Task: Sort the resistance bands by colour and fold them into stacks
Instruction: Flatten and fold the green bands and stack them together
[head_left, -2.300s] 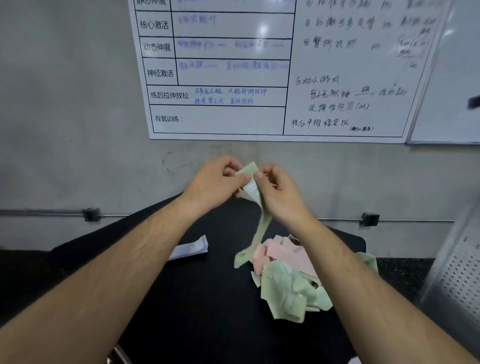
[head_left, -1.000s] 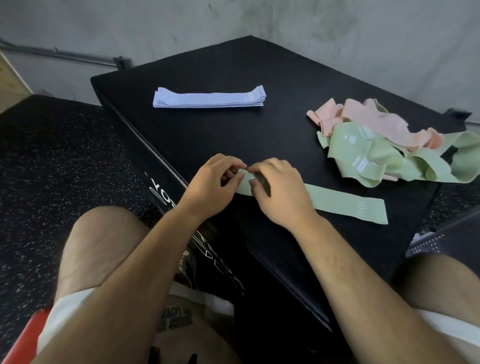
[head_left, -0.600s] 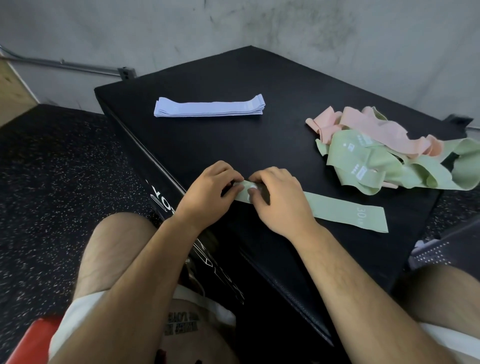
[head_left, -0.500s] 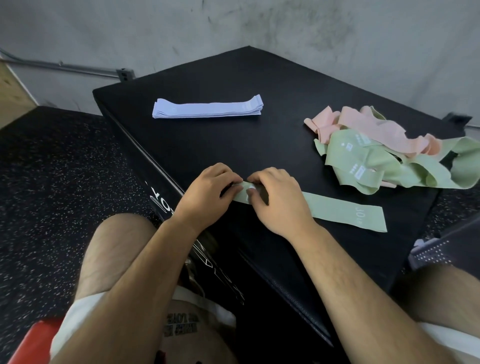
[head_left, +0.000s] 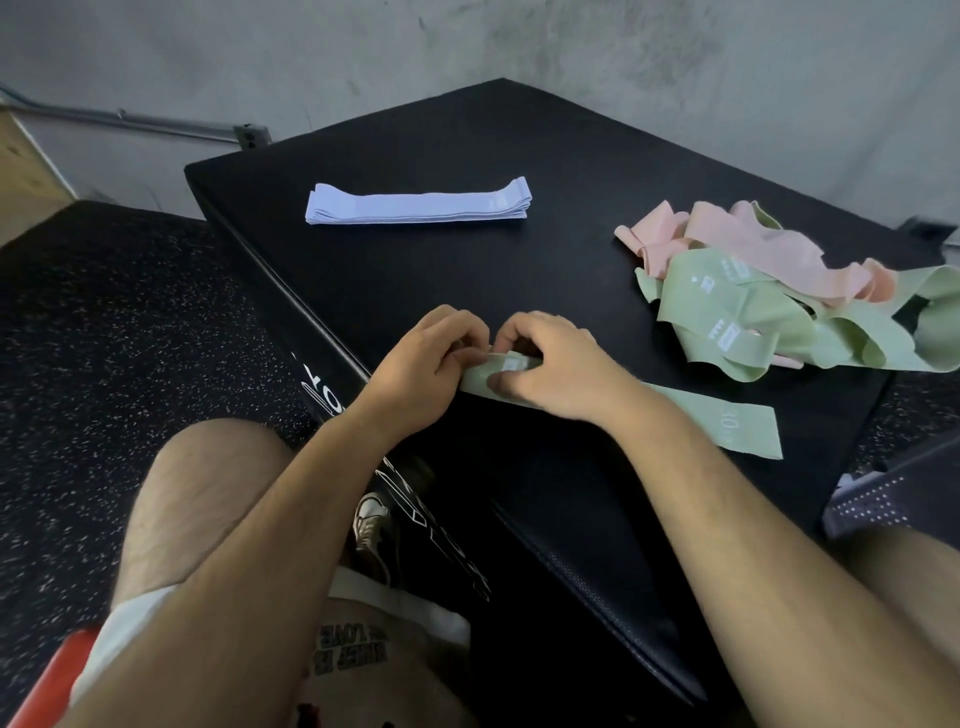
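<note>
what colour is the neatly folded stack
Pale lilac-blue folded stack, clearest in the head view.

We see bare black padded bench (head_left: 415, 291) between the folded lavender band stack (head_left: 418, 208) and the tangled pink-and-green band heap (head_left: 789, 301).

One folded stack of lilac bands (head_left: 418, 208) sits toward the far left corner of the desk (head_left: 467, 291). One green band (head_left: 727, 422) lies flat along the near edge. One tangled heap of green and pink bands (head_left: 753, 312) lies at the right edge; the number in it cannot be told.

black padded box (head_left: 467, 270) | speckled floor (head_left: 104, 338) | grey wall (head_left: 675, 62) | wall conduit (head_left: 130, 122)
</note>
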